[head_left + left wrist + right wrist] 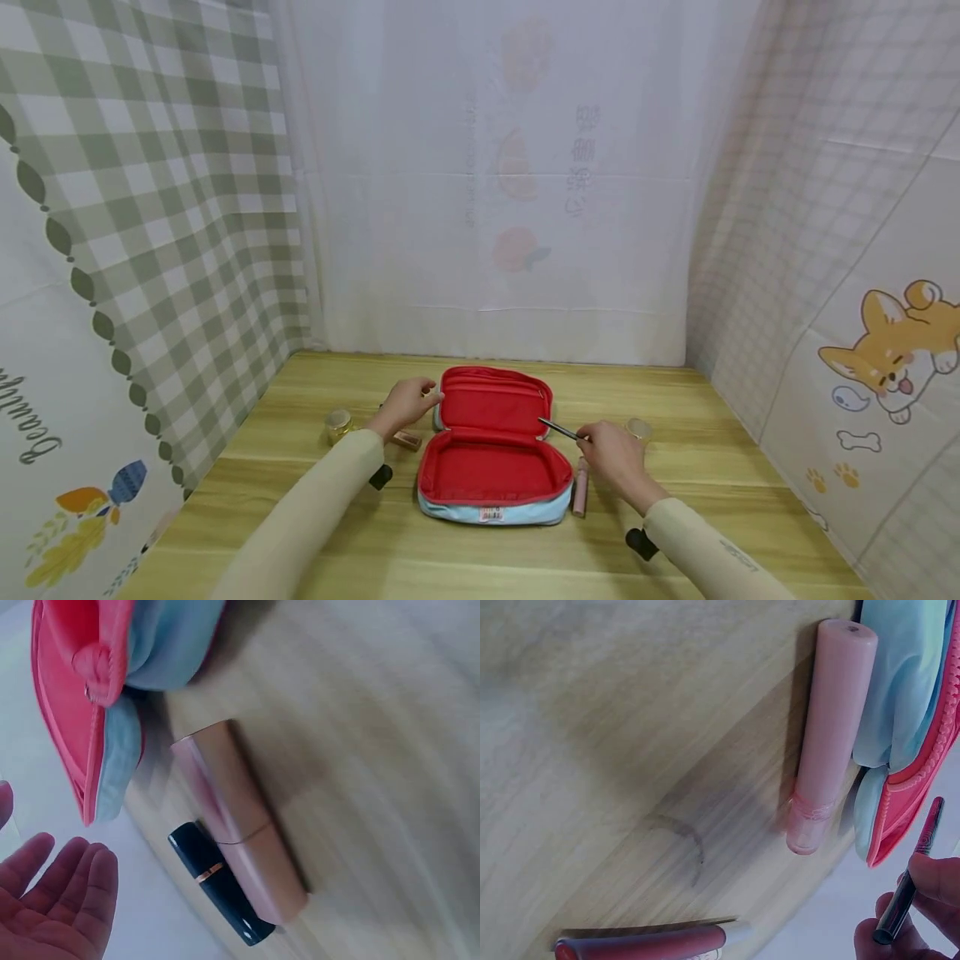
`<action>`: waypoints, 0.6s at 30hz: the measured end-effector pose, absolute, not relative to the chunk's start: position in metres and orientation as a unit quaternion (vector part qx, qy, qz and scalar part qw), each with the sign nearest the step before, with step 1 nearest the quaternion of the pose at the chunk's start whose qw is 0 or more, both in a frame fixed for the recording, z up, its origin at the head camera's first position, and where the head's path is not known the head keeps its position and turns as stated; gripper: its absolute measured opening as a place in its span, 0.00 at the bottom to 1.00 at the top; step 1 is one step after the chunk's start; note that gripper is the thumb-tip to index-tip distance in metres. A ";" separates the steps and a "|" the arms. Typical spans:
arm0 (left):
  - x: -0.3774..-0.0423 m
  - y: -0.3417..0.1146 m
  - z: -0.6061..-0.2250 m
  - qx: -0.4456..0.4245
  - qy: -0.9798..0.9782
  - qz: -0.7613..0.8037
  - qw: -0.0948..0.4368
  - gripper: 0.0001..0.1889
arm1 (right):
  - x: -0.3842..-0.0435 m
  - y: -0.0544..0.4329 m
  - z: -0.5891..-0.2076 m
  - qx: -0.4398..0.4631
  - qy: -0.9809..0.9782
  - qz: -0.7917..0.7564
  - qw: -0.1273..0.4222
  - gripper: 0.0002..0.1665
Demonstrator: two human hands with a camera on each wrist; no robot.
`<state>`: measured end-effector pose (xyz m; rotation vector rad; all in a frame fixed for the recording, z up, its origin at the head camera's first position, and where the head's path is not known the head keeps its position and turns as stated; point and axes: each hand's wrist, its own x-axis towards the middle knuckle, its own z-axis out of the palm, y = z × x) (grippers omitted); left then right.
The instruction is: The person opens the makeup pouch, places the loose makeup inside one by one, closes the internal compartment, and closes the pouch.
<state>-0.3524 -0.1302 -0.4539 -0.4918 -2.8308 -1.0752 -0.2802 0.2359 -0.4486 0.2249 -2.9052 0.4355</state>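
My right hand [615, 457] pinches pen [559, 429]; my left hand [406, 405] is loose, beside case [528, 512]. Slack pinch could drop pen; low wrist could roll tube [581, 490].

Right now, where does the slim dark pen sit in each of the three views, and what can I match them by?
Head: just right of centre, below mid-height, in the right hand, the slim dark pen pointing toward the pouch.
Left wrist: not in the picture.
Right wrist: lower right, pinched between thumb and fingers.
Shared landmark: the red and light-blue pouch, upper left in left wrist, upper right in right wrist.
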 end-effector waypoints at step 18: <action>-0.376 -0.109 -0.451 -0.071 -0.927 -0.369 -0.022 0.28 | -0.287 0.224 -0.451 0.122 -0.974 0.135 0.137 0.03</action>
